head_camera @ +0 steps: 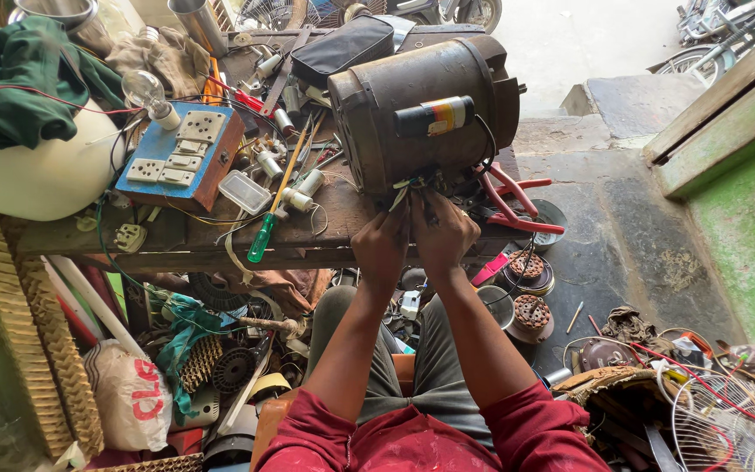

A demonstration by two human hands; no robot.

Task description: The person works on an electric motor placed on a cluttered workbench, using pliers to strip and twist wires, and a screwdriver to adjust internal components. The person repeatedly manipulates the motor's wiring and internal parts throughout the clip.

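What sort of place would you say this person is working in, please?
Probably a small electrical repair workshop: both hands work wires at a large brown cylindrical electric motor on a cluttered wooden bench, beside a blue switch-and-socket test board.

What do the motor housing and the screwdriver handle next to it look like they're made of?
Motor housing: apparently metal, a dull, grimy brown-grey cylinder with worn paint. Screwdriver handle: likely translucent green plastic, glossy. Both hands, left hand and right hand, are at the wires under the housing.
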